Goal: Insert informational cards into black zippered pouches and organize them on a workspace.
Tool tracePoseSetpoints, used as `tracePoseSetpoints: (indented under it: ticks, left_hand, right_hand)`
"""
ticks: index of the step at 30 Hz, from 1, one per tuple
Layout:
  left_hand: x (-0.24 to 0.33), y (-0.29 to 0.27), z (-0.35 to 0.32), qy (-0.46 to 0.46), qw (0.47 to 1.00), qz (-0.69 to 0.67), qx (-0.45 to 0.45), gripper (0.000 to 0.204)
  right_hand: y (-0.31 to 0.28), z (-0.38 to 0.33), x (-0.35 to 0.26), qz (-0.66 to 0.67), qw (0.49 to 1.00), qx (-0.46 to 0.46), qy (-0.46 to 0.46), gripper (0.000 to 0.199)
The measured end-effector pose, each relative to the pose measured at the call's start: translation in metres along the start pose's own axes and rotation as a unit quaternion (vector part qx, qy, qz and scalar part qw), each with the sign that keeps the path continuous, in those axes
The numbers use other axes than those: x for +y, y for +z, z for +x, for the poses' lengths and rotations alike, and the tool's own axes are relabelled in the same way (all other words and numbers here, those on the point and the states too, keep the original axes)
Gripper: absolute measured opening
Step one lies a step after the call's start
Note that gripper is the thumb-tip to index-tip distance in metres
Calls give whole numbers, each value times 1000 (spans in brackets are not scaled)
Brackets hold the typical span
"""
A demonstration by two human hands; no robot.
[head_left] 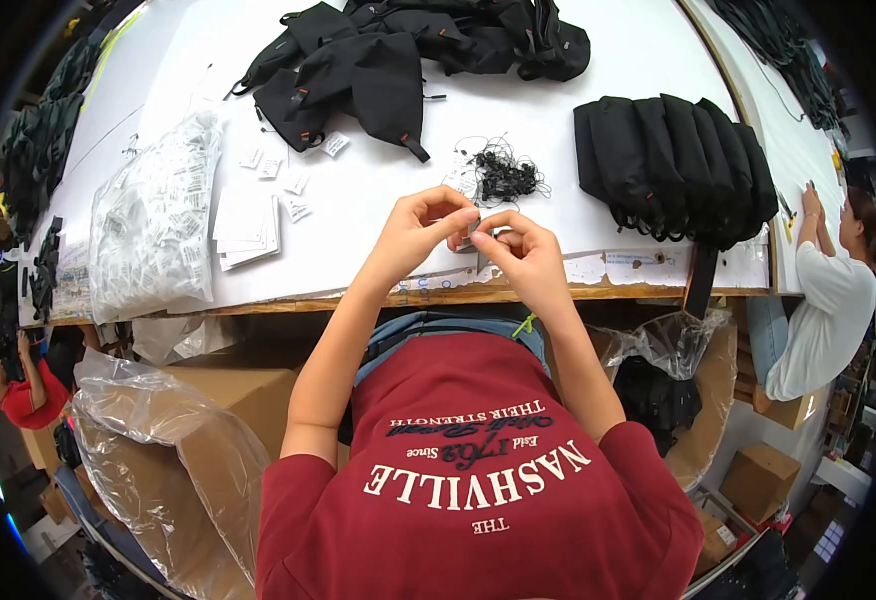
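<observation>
My left hand (420, 228) and my right hand (526, 257) meet over the table's front edge, thumbs and fingers pinched together. Between the fingertips is something small that I cannot make out, mostly covered by the fingers. Just beyond them lies a tangled heap of thin black string loops (508, 177). To the left are a stack of white cards (247, 232) and a few loose small white labels (298, 184). A clear plastic bag (154, 225) full of printed white labels sits farther left.
Black fabric bags (383, 85) with small orange tabs lie heaped at the back of the white table (648, 50). On the right, more black bags (673, 170) stand in a row. Plastic-lined cardboard boxes (163, 430) flank me below the edge. Co-workers (823, 290) are at both sides.
</observation>
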State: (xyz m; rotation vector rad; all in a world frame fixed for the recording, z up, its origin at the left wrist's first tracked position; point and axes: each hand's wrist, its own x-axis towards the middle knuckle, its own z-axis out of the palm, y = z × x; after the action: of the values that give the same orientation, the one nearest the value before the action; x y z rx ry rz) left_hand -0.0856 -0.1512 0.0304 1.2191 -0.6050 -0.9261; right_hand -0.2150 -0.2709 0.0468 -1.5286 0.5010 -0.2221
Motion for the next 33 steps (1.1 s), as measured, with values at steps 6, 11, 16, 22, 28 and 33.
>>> tracePoseSetpoints:
  ticks: [6,11,16,22,28,33]
  left_hand:
    - [-23,-13,10,-3,999,-1,45,14]
    - [-9,-3,-1,-7,999,-8,47,15]
    - [-4,1,-1,25,998,19,55,14]
    - [-43,-25,28,-35,978,32,201,52]
    - [-65,-35,52,-51,968,-42,243,60]
    - [-60,-32,48,-5,963,-6,270,37]
  right_hand:
    - [4,2,4,1,999,-34,0,10]
    - [4,6,0,9,999,50,-18,10]
    - [5,9,0,-26,999,27,-30,11]
    - [1,10,-4,6,1000,29,-3,13]
    - [-4,4,2,26,999,-8,21,13]
    - [-1,4,3,40,999,-13,20,12]
